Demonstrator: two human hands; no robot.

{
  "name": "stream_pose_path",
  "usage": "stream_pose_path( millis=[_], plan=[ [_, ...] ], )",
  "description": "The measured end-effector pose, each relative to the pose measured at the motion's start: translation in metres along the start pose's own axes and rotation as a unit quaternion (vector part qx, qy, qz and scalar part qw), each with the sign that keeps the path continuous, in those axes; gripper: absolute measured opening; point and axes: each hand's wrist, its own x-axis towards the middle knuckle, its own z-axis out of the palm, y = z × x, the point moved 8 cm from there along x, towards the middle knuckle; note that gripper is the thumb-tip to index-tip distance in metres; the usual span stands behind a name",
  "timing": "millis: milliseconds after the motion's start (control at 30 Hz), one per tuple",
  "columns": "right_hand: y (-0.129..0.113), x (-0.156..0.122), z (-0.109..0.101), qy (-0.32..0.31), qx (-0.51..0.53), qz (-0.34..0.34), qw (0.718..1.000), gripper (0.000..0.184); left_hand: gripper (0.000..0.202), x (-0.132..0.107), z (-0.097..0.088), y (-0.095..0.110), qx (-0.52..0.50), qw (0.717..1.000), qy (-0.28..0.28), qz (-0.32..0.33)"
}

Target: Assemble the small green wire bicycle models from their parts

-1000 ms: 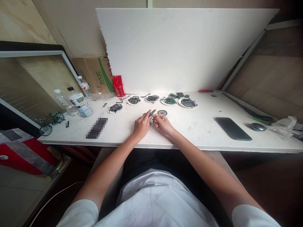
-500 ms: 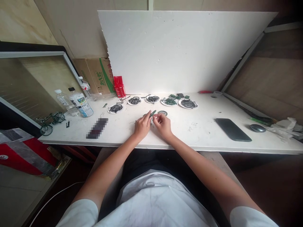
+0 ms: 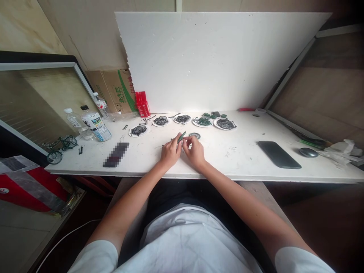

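Observation:
My left hand (image 3: 170,151) rests on the white table (image 3: 241,155) with its fingers pinched on a small dark green part (image 3: 181,136) that sticks up and to the right. My right hand (image 3: 194,149) is right beside it, fingertips curled in against the same part. A small round wheel-like piece (image 3: 195,135) lies just behind my right hand. Several white dishes of dark and green small parts (image 3: 182,119) stand in a row further back.
A dark phone (image 3: 279,154) and a mouse (image 3: 308,152) lie to the right. Water bottles (image 3: 95,123) and a small green model bicycle (image 3: 59,147) stand at the left. A red box (image 3: 142,103), a cardboard carton (image 3: 113,90) and a white board (image 3: 216,57) are at the back.
My right hand has drawn in closer to the left hand and the green part. The left hand has hardly moved.

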Motion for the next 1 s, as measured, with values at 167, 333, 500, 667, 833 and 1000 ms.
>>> stream_pose_path(
  millis=[167,333,500,667,833,1000],
  plan=[
    [0.005,0.0,0.003,-0.017,0.044,0.018,0.999,0.021,0.046,0.0,0.0,-0.002,0.004,1.0,0.007,0.002],
    [0.011,0.002,0.007,-0.032,0.089,0.049,0.994,0.022,0.044,-0.001,0.002,-0.006,0.008,1.0,0.003,-0.002],
    [0.02,0.005,0.016,-0.064,0.201,0.111,0.971,0.04,0.045,0.0,0.004,-0.009,0.01,1.0,-0.009,-0.012],
    [0.024,0.01,0.025,-0.097,0.3,0.162,0.935,0.061,0.046,0.001,0.002,-0.006,0.001,1.0,-0.007,-0.012],
    [0.018,0.008,0.015,-0.061,0.251,0.122,0.958,0.048,0.046,0.002,-0.001,-0.004,0.001,1.0,-0.003,-0.013],
    [0.004,0.002,0.001,-0.004,0.076,0.025,0.997,0.023,0.048,0.002,-0.002,-0.001,0.005,1.0,-0.005,-0.008]
  ],
)
